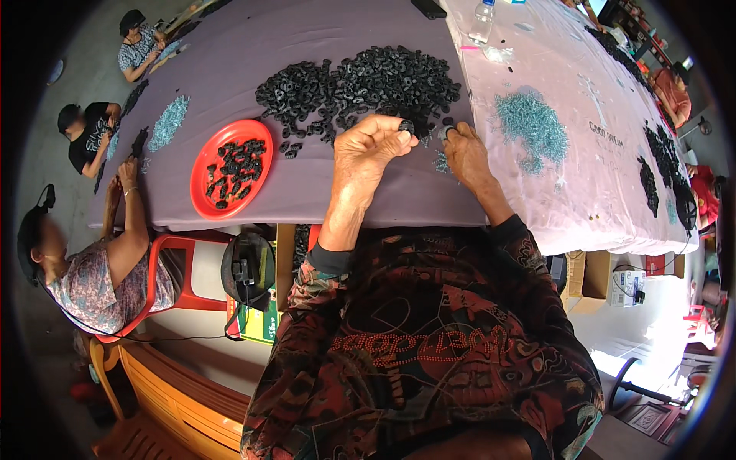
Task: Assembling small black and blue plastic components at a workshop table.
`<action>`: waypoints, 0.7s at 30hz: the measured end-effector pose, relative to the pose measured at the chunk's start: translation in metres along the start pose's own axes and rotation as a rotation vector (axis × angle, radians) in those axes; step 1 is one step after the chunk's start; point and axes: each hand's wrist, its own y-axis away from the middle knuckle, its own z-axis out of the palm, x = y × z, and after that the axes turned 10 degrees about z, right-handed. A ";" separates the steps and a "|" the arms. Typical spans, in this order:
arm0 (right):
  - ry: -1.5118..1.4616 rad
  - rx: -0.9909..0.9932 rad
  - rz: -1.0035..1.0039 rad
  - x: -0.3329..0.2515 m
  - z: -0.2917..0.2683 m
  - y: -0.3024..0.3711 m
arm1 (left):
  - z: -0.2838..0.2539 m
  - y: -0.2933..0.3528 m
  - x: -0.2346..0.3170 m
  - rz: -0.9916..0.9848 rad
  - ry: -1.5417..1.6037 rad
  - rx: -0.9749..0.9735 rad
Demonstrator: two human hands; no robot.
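My left hand [362,156] is raised over the front of the table, its thumb and fingers pinched on a small black plastic piece [406,126]. To its right, my right hand [469,159] is closed, thumb against fingers, low over the cloth. A small pale glint and a dark bit show at its fingertips, too small to name. Just beyond both hands spreads a large heap of small black plastic pieces [395,80]. Some tiny light-blue pieces [441,162] lie beside my right fingertips.
A red plastic dish [201,192] with black pieces stands left. Heaps of light-blue pieces lie at left [167,123] and right [533,126]. A clear bottle [482,21] stands at the back. A person [115,280] sits close on my left; others work around the table.
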 end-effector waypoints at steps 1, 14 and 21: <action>-0.040 0.032 -0.017 0.002 0.000 -0.001 | -0.001 -0.001 0.000 0.014 -0.003 0.020; -0.066 0.010 0.134 0.033 -0.008 -0.025 | -0.037 -0.014 0.018 0.116 0.071 0.339; 0.138 -0.142 0.096 0.018 0.012 -0.054 | -0.036 -0.015 0.017 0.110 0.080 0.321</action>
